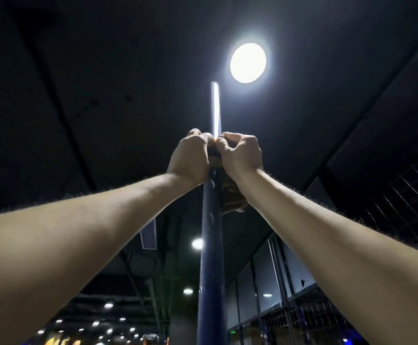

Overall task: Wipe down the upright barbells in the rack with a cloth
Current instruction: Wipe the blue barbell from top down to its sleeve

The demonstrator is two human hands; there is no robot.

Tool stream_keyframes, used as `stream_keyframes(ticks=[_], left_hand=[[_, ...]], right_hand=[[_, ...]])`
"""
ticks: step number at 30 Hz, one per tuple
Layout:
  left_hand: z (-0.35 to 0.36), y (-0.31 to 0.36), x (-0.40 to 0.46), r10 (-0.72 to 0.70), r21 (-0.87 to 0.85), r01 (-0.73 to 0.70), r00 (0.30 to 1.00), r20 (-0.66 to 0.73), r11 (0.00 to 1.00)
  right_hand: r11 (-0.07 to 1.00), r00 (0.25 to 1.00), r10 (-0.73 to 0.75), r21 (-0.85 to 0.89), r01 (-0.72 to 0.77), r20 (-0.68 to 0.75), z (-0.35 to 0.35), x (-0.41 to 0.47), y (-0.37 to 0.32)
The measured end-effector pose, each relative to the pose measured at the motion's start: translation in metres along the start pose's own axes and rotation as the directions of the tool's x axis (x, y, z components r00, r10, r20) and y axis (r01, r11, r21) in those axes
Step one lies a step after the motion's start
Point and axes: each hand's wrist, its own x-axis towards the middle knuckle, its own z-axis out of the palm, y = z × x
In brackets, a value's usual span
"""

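Both hands, left [190, 155] and right [242, 153], curled tight round cloth [233, 195] on upright barbell [211, 245]. Wrapped for full-contact wipe. Cloth tail dangling just below right hand.

barbell [211, 245] base cut off below, cloth [231, 197] mostly hidden behind wrists

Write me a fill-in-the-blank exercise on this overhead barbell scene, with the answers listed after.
1. Both hands, left hand and right hand, grip the upright dark blue metal barbell through a ____.
2. The crumpled brown cloth hangs down below the ____ hand.
3. Above the hands, the bar's silver end points towards a round white ____.

Answers: cloth; right; ceiling light
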Motion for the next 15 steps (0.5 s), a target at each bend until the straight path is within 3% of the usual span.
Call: stream_keyframes(ticks=[4, 6, 8, 10, 12, 13, 15], left_hand=[[0.003, -0.007, -0.003, -0.067, -0.241, 0.064, 0.998, -0.004, 0.969], [0.005, -0.015, -0.007, -0.145, -0.400, 0.145, 0.989, 0.030, 0.905], [0.005, -0.021, -0.013, -0.207, -0.624, 0.211, 0.975, 0.081, 0.752], [0.007, -0.023, -0.021, -0.247, -0.791, 0.258, 0.959, 0.140, 0.554], [0.009, -0.024, -0.027, -0.273, -0.828, 0.284, 0.948, 0.166, 0.483], [0.008, -0.025, -0.028, -0.270, -0.810, 0.289, 0.948, 0.168, 0.511], [0.001, -0.027, -0.026, -0.230, -0.657, 0.256, 0.965, 0.129, 0.709]], right_hand=[[0.945, 0.984, 0.177, 0.280, -0.171, 0.004, -0.009, -0.007, 0.017], [0.832, 0.953, 0.296, 0.471, -0.293, 0.070, -0.011, -0.012, 0.024], [0.660, 0.894, 0.418, 0.622, -0.421, 0.162, -0.011, -0.017, 0.027], [0.596, 0.863, 0.465, 0.652, -0.469, 0.197, -0.011, -0.020, 0.027], [0.663, 0.875, 0.460, 0.596, -0.453, 0.152, -0.012, -0.017, 0.026], [0.742, 0.892, 0.439, 0.515, -0.428, 0.109, -0.013, -0.015, 0.023], [0.907, 0.947, 0.321, 0.283, -0.312, 0.017, -0.013, -0.011, 0.015]])
